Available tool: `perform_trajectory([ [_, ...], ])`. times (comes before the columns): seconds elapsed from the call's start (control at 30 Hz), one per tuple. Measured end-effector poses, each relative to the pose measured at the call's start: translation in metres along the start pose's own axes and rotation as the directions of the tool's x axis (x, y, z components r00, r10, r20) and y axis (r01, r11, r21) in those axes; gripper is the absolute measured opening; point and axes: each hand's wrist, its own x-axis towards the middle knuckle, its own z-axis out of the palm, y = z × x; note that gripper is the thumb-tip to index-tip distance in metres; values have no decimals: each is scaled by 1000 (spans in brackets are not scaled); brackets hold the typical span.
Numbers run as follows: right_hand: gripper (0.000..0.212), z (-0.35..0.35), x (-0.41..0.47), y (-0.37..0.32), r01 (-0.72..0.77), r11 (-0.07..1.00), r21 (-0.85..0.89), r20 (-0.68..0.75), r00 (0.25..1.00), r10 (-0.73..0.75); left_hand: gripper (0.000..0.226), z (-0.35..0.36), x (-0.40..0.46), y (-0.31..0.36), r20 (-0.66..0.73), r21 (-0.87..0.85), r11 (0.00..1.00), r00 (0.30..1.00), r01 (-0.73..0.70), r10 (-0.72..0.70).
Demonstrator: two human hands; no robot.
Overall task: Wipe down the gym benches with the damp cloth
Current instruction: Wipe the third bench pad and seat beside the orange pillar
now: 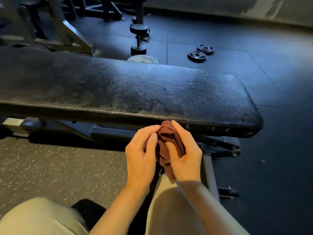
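Cloth (166, 141), a dark reddish-brown rag, was bunched up between both hands just below the near edge of the gym bench pad (135, 92), held in the air over the person's knees and not touching the upholstery. The left hand (141, 153) curled its fingers round the wad from one side, and the right hand (184, 155) closed on it from the other with the thumb pressed into the folds, so each grip was tight on the fabric, neither one loose.

The black textured pad lay straight ahead of and above the hands, its long axis running left to right across the view, with the rounded end off to the right and most of its length stretching away to the left. The hands sat nearer that right end. Judging from this, the wad probably needed lifting up and forward over the stitched edge before any stroke, and a long pass would then run leftward along the pad. A dumbbell (138, 38) and two weight plates (200, 52) lay on the floor beyond.
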Motion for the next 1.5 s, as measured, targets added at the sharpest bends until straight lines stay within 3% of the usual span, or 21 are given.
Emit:
perform_trajectory([
  [0.07, 50, 5, -7, 4, 168, 970, -175, -49, 983, -179, 34, -15, 13, -8, 34, 391, 882, 961, -265, 274],
  [0.13, 41, 11, -6, 14, 308, 847, -432, -10, 938, -346, 58, -27, 29, -19, 205, 572, 712, 912, -406, 355],
  [0.23, 30, 26, 6, 20, 371, 713, -595, 86, 912, -402, 95, -43, 46, -34, 435, 668, 537, 856, -515, 279],
  [0.33, 16, 33, 20, 16, 515, 541, -664, 198, 820, -538, 99, -47, 51, -38, 456, 672, 541, 858, -506, 237],
  [0.4, 22, 18, 21, 20, 558, 435, -707, 242, 769, -592, 97, -41, 49, -38, 425, 682, 550, 873, -483, 239],
  [0.47, 30, -2, 16, 25, 466, 451, -762, 169, 814, -556, 96, -38, 48, -41, 414, 680, 547, 871, -488, 264],
  [0.57, 35, -18, -1, 36, 199, 588, -784, -122, 880, -460, 93, -37, 49, -47, 412, 669, 532, 855, -519, 315],
  [0.63, 41, -1, -6, 36, 132, 657, -742, -210, 885, -416, 92, -37, 50, -47, 413, 664, 536, 853, -522, 319],
  [0.7, 33, 28, -1, 27, 238, 657, -715, -117, 886, -449, 92, -36, 51, -47, 416, 664, 532, 851, -525, 320],
  [0.8, 23, 46, 15, 16, 413, 559, -719, 81, 849, -523, 92, -37, 51, -49, 414, 666, 524, 848, -531, 332],
  [0.9, 22, 14, 17, 22, 421, 457, -783, 197, 866, -460, 93, -37, 50, -48, 407, 667, 529, 851, -525, 332],
  [0.97, 20, -18, 11, 31, 323, 478, -817, 149, 919, -366, 91, -36, 50, -49, 397, 660, 537, 851, -525, 343],
  [1.03, 23, -35, 5, 34, 167, 502, -849, -18, 939, -343, 89, -35, 50, -49, 376, 655, 553, 857, -515, 353],
  [1.1, 22, -24, -3, 30, 72, 557, -827, -148, 928, -341, 87, -33, 49, -49, 355, 650, 573, 866, -500, 353],
  [1.13, 18, -10, -6, 25, 80, 611, -787, -145, 940, -309, 87, -32, 49, -49, 350, 649, 579, 869, -494, 350],
  [1.2, 13, 20, -1, 11, 223, 689, -689, 98, 971, -216, 87, -33, 50, -50, 356, 647, 576, 866, -500, 351],
  [1.27, 21, 30, 13, 2, 362, 669, -649, 336, 925, -174, 87, -34, 52, -51, 369, 647, 562, 856, -516, 362],
  [1.33, 23, 15, 25, 8, 397, 622, -675, 386, 908, -160, 86, -35, 53, -50, 371, 649, 554, 852, -522, 369],
  [1.37, 20, 0, 25, 13, 391, 591, -705, 363, 916, -173, 85, -35, 53, -50, 367, 650, 554, 854, -520, 370],
  [1.43, 16, -31, 21, 22, 214, 628, -749, 169, 977, -131, 84, -34, 53, -52, 351, 649, 561, 857, -513, 377],
  [1.5, 20, -52, 10, 30, 106, 602, -791, -50, 970, -237, 85, -32, 52, -54, 337, 649, 565, 858, -510, 388],
])
